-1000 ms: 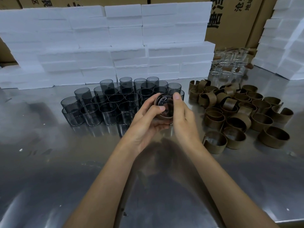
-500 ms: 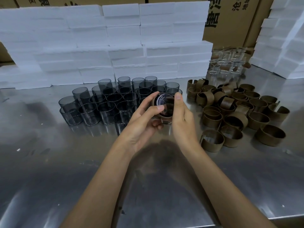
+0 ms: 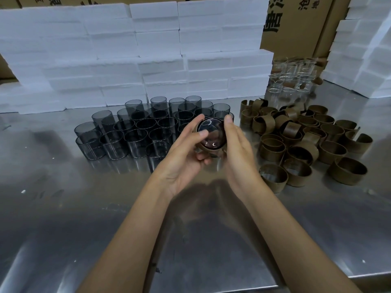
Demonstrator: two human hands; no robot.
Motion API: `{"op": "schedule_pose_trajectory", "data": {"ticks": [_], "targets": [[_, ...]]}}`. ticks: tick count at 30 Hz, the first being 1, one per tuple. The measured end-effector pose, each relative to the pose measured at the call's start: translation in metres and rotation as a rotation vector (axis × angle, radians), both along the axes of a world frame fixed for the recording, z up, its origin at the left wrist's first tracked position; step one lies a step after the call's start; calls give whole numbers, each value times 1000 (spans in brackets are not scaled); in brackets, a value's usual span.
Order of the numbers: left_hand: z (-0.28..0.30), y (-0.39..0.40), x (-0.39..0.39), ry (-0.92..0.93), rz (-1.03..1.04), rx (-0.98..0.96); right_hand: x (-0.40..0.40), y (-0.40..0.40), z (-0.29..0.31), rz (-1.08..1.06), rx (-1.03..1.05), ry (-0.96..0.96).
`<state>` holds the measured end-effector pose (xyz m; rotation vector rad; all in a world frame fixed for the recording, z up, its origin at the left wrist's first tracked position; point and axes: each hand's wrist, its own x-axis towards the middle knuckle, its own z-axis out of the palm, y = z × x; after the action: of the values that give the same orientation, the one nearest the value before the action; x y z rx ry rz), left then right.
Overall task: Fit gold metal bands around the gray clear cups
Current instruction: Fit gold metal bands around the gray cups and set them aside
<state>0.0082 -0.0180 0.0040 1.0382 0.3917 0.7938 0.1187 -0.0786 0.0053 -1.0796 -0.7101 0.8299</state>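
The left hand (image 3: pixel 186 153) cradles a gray cup (image 3: pixel 211 134) from the left, its thumb laid across the near rim and its fingers curled beneath. The right hand (image 3: pixel 237 153) closes on the same cup from the other side, index fingertip at the far rim and palm against its wall, so both hands grasp it together above the table. The cup is tipped with one round end facing the camera, and that end reads as a dark, glossy disc with small bright glints. A dull gold band (image 3: pixel 208 149) wraps its lower wall, showing as a brownish strip under the dark circle between the two hands. Just beyond and to the left, the group of gray cups (image 3: pixel 135 132) stands upright in close rows on the steel table (image 3: pixel 63 208), smoky and see-through, with thin darker rims. To the right lies the pile of gold bands (image 3: pixel 306 140), open-ended loops of matte bronze-gold metal, some upright, some leaning on each other. Behind that pile stands a cluster of clear cups (image 3: pixel 292 79), blurred. White foam blocks (image 3: pixel 148 51) are stacked along the back, with cardboard boxes (image 3: pixel 296 24) behind them.
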Motion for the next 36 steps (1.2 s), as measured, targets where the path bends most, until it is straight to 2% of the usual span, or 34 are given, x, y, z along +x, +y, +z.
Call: {"op": "schedule_pose_trajectory", "data": {"ticks": [6, 9, 11, 17, 31, 34, 36], "targets": [[1, 1, -2, -90, -28, -114, 9, -8, 2, 323, 30, 192], [1, 2, -4, -107, -21, -125, 11, -9, 2, 339, 8, 131], [1, 2, -5, -106, -13, -92, 12, -8, 1, 334, -16, 105], [3, -1, -4, -73, 6, 54, 14, -12, -1, 491, 173, 298], [0, 0, -6, -71, -67, 100, 9, -12, -1, 373, 151, 294], [2, 0, -3, 33, 41, 89, 14, -15, 0, 409, 198, 305], [3, -2, 0, 74, 190, 28, 14, -15, -1, 419, 180, 296]]}}
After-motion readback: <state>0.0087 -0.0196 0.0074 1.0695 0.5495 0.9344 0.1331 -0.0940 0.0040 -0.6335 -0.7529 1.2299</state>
